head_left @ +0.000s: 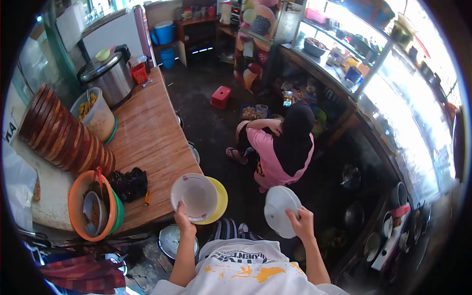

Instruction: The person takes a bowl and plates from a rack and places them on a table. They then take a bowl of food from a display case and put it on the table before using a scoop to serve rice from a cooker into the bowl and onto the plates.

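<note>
My left hand (185,221) is closed on the rim of a white bowl (195,195), its thumb inside and the hollow facing me. A yellow bowl (221,201) shows behind it, apparently held in the same grip. In my right hand (302,224) is another white bowl (279,210), tipped so that its underside and foot ring face me. The bowls are apart, held up in front of my white shirt. At the left, an orange basin (75,211) containing a smaller bowl stands by the corner of the wooden table (147,128).
A person in a pink shirt (282,150) crouches just ahead, by food on the floor. Beyond is a red stool (221,97). Stacked brown wooden pieces (64,132) and a large rice cooker (105,76) line the table's left. Pots and pans (351,177) lie at the right.
</note>
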Tool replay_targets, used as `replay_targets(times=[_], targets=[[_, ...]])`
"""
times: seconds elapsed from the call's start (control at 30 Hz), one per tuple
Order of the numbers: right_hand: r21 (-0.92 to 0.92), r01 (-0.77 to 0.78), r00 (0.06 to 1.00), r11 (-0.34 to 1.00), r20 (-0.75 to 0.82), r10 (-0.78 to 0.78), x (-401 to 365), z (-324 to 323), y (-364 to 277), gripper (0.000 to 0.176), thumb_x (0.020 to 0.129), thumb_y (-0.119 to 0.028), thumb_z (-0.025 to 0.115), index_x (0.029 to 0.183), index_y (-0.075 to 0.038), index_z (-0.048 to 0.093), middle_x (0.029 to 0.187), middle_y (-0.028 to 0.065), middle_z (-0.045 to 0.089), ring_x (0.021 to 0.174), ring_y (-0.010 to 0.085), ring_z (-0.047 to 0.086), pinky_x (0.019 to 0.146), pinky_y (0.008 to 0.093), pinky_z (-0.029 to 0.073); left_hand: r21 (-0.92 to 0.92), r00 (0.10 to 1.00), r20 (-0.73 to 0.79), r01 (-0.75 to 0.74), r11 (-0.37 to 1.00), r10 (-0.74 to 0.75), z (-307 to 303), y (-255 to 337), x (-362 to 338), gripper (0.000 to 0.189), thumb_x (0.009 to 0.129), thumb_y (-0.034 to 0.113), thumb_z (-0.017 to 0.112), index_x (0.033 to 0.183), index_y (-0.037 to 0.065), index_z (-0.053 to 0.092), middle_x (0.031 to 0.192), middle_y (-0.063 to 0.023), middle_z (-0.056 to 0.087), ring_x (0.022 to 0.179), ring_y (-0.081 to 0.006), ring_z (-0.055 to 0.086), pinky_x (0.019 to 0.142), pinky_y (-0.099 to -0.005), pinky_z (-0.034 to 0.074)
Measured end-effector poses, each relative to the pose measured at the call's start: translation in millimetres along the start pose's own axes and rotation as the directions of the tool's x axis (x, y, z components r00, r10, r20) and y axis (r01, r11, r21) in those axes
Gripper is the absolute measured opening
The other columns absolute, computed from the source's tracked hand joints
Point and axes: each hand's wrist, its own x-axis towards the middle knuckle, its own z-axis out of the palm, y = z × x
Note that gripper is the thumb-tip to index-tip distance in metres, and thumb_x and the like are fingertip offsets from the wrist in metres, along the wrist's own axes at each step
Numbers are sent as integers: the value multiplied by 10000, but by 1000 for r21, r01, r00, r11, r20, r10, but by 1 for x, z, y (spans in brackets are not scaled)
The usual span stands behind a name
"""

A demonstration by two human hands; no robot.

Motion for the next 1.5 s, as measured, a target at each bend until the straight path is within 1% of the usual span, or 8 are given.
replay_targets(times=[0.1, 0.2, 0.4, 0.63, 0.8, 1.07, 1.3, 1.5], targets=[[49, 90, 975, 995, 201, -99, 67, 22, 3, 239, 798, -154, 700, 724, 61, 630, 695, 170, 588, 546, 249, 531, 513, 346, 395, -74, 992, -114, -56, 996, 47, 2, -7, 30, 483, 918, 297, 551, 1263, -37, 500, 1185, -129, 581, 1056, -266, 581, 908, -378, 452], [92, 187, 920, 978, 332, -207, 124, 49, -6, 201, 808, -139, 695, 759, 51, 654, 718, 167, 601, 560, 250, 542, 518, 350, 405, -92, 973, -215, -105, 990, 83, 3, -7, 62, 521, 922, 348, 541, 1278, -28, 485, 1208, -141, 570, 1081, -280, 573, 931, -399, 447], [227, 194, 875, 954, 400, -273, 209, 108, -29, 177, 821, -140, 684, 812, 37, 677, 773, 175, 615, 604, 277, 585, 550, 349, 441, -102, 915, -391, -148, 984, 97, 19, 7, 131, 588, 926, 407, 516, 1324, -18, 434, 1270, -155, 531, 1124, -299, 550, 958, -419, 435], [216, 214, 800, 953, 522, -297, 293, 161, -56, 195, 835, -146, 677, 880, 44, 686, 870, 196, 644, 709, 285, 642, 638, 351, 496, -145, 856, -505, -215, 966, 115, 26, 14, 213, 620, 914, 406, 522, 1365, 1, 394, 1321, -152, 487, 1173, -309, 507, 990, -439, 401], [246, 268, 737, 931, 571, -363, 340, 204, -64, 192, 832, -145, 678, 884, 39, 688, 862, 202, 638, 687, 291, 632, 619, 350, 489, -131, 809, -568, -269, 954, 150, 42, 25, 244, 620, 901, 407, 525, 1378, 35, 388, 1333, -153, 473, 1191, -315, 488, 992, -446, 398], [339, 345, 545, 875, 687, -481, 423, 291, -107, 196, 818, -148, 680, 771, 42, 661, 751, 189, 589, 624, 299, 585, 562, 367, 444, -277, 758, -637, -397, 875, 142, 40, 17, 293, 598, 901, 415, 520, 1344, 25, 424, 1306, -136, 497, 1160, -297, 508, 957, -434, 426], [437, 372, 349, 819, 752, -559, 507, 394, -145, 202, 817, -128, 677, 736, 52, 634, 766, 205, 585, 585, 323, 572, 537, 394, 431, -313, 542, -840, -511, 801, 17, 84, 47, 313, 533, 910, 351, 562, 1293, -9, 475, 1227, -124, 560, 1073, -245, 566, 905, -389, 455], [626, 493, 96, 604, 651, -753, 559, 499, -166, 175, 805, -118, 668, 761, 47, 634, 775, 199, 576, 682, 371, 582, 615, 421, 465, -224, 471, -875, -593, 774, 108, 77, 35, 331, 534, 915, 356, 550, 1297, -6, 459, 1235, -145, 547, 1096, -258, 552, 919, -388, 444]])
